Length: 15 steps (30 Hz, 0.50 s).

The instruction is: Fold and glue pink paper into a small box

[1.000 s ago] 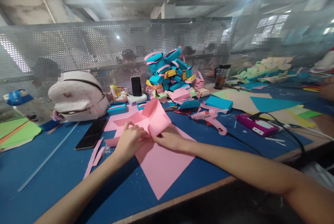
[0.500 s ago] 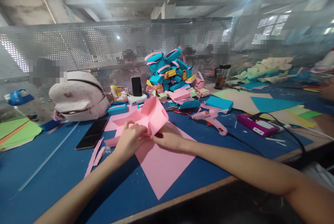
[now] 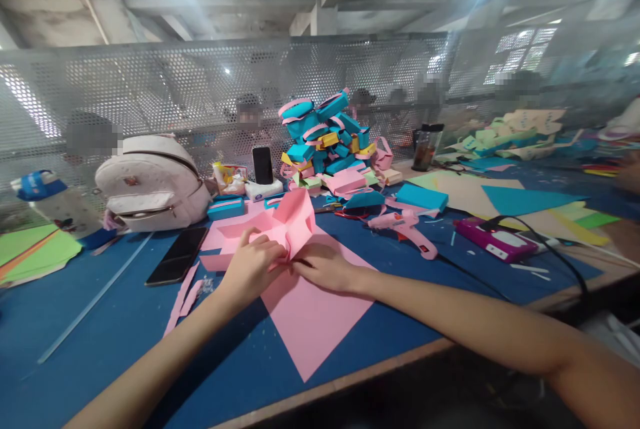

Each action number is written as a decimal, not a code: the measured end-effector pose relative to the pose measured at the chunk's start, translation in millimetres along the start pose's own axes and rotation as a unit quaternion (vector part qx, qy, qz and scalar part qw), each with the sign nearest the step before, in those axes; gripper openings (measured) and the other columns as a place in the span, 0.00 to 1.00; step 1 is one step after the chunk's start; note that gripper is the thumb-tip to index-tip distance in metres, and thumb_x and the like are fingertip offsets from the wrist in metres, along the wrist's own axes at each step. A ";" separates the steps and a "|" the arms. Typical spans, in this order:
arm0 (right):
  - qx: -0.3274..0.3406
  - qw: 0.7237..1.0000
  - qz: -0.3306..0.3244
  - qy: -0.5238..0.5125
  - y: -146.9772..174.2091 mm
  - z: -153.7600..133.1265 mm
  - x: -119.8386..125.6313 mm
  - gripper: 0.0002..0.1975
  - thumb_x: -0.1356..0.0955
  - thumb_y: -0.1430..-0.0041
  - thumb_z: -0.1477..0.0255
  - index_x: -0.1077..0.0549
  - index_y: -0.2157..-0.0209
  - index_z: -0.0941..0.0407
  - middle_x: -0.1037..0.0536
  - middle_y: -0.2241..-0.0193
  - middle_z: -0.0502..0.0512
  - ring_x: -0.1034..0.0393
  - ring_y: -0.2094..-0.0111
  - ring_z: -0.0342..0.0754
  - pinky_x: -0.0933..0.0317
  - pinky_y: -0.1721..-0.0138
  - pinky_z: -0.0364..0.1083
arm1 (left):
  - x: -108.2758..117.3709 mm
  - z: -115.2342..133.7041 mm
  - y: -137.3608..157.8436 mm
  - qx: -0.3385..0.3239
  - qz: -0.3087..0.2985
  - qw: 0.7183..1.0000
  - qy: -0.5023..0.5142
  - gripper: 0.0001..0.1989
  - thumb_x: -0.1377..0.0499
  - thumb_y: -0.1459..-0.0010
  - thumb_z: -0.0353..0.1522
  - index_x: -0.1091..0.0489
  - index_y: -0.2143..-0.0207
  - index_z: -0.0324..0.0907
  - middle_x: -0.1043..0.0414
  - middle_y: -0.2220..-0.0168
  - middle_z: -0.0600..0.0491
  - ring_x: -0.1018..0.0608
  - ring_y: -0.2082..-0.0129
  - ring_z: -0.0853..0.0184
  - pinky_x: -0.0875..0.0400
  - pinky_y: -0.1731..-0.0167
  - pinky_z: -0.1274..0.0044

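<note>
A pink paper box (image 3: 297,215) with raised flaps is between my hands in the middle of the table. My left hand (image 3: 254,262) pinches its near edge from the left, the index finger bent over the wall. From the right, my right hand (image 3: 323,265) closes on the same edge, its fingertips partly hidden behind a raised flap. Under both hands lies a flat pink paper sheet (image 3: 313,329), one corner pointing towards me. Torn pink paper strips (image 3: 181,295) rest left of my left hand. A pink glue gun (image 3: 405,229) lies to the right.
A black phone (image 3: 177,255) and a pale backpack (image 3: 153,182) are on the left. Behind the box rises a pile of blue, pink and yellow paper pieces (image 3: 330,142). A purple power strip (image 3: 493,240) with cables lies at right, near coloured sheets (image 3: 530,199).
The raised flap of the pink box has tilted slightly and dropped a little. Both hands stay on the same edge, with small finger shifts.
</note>
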State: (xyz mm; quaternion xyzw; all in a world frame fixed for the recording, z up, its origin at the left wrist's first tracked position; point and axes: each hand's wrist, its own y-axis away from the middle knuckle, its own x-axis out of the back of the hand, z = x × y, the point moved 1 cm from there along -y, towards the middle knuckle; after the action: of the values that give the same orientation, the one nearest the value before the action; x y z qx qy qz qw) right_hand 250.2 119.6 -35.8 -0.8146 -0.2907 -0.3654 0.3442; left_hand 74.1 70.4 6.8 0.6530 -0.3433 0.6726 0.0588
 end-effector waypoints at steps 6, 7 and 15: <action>-0.001 1.000 0.030 0.009 -1.1 -0.3 2.3 0.10 0.36 0.37 0.75 0.22 0.63 0.56 0.19 0.63 0.54 0.28 0.63 0.48 0.40 0.61 0.44 | 0.4 3.8 1.2 -0.035 0.025 0.996 -0.077 0.08 0.43 0.39 0.30 0.31 0.73 0.42 0.27 0.74 0.55 0.26 0.69 0.64 0.42 0.49 0.64; 0.000 0.999 0.035 0.009 -1.6 -0.4 3.4 0.09 0.35 0.37 0.75 0.22 0.63 0.56 0.19 0.62 0.54 0.28 0.62 0.47 0.40 0.61 0.44 | 0.7 4.2 1.1 -0.039 0.029 0.995 -0.089 0.08 0.44 0.40 0.29 0.31 0.73 0.42 0.27 0.74 0.54 0.26 0.69 0.64 0.42 0.48 0.63; 0.082 0.976 0.200 0.026 8.6 -18.4 57.0 0.11 0.35 0.41 0.74 0.29 0.78 0.57 0.30 0.80 0.49 0.38 0.77 0.42 0.47 0.73 0.43 | 18.2 0.0 0.4 -0.076 0.056 0.977 -0.192 0.06 0.44 0.43 0.26 0.30 0.72 0.42 0.28 0.74 0.53 0.27 0.68 0.63 0.40 0.47 0.61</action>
State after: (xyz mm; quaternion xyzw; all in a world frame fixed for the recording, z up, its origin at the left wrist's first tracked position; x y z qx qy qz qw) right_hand 281.3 112.9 15.7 -0.8158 -0.1415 -0.2849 0.4830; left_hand 71.4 63.3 23.3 0.7433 -0.4345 0.5087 0.0032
